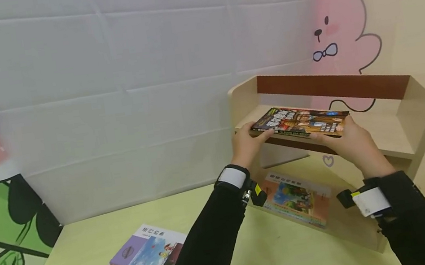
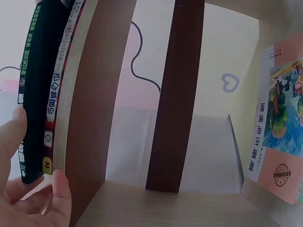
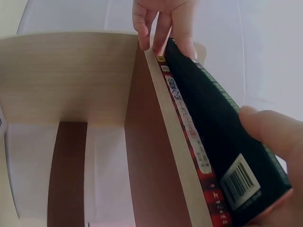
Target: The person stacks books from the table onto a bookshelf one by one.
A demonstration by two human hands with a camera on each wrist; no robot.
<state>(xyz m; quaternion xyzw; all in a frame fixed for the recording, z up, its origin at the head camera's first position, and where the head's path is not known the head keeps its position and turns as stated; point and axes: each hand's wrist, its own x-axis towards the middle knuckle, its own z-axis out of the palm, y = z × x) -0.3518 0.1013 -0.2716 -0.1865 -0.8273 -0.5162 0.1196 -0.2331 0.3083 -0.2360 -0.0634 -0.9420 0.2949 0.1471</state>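
You grip the dark book by its ends, left hand at nine o'clock, right hand at four, toward three o'clock in the head view. It looks light and slightly bendy, its glossy cover perhaps slippery; both ends suit holding. Beneath, a red-spined book lies along the pale shelf; the table carries more books at seven o'clock.

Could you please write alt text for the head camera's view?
A person's left hand and right hand hold a dark, colorful book at the upper shelf of a light-colored bookcase. A peach-covered book lies in its lower compartment; overlapping books lie on the yellow-green table, lower left.
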